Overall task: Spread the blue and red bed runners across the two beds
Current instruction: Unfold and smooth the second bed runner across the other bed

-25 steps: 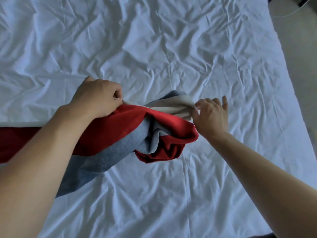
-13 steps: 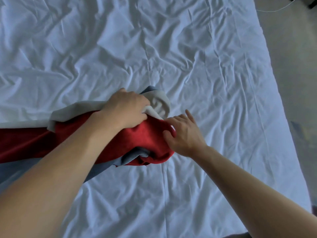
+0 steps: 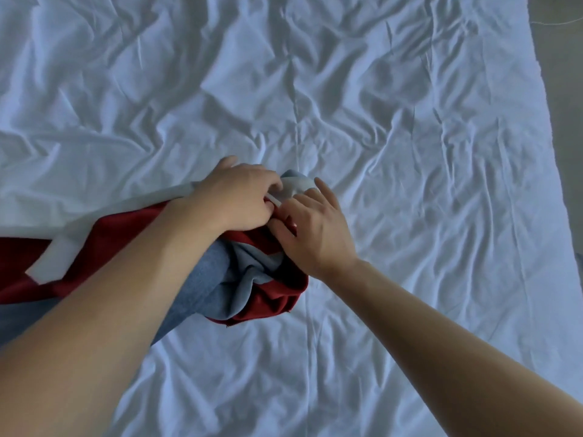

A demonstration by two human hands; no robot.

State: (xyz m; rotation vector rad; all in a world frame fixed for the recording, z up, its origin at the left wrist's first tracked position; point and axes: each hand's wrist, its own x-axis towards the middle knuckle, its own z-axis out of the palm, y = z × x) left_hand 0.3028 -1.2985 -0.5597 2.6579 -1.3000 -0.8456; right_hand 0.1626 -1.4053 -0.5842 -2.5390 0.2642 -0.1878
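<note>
The bed (image 3: 394, 152) filled nearly the whole view, covered by a white sheet that was heavily creased throughout. A strip of floor (image 3: 561, 89) showed along the right edge, with a thin cord (image 3: 555, 23) lying on it near the top corner.

The runner (image 3: 252, 279) lay on the left half of the bed, running in from the left edge of the view and ending in a bunched heap near the middle. It showed red, blue-grey and a pale off-white band (whether this was one cloth or two laid together could not be told). The right half of the bed was bare of it.

The left hand (image 3: 239, 197) sat on top of the heap, fingers curled and closed on the pale band at the heap's far end. The right hand (image 3: 315, 228) was pressed against the heap just beside the left, the two hands touching or nearly so. Its thumb and forefinger were pinched into the red and pale folds; the other fingers were slightly spread over the cloth. Both forearms were bare and reached in from the bottom of the view.
</note>
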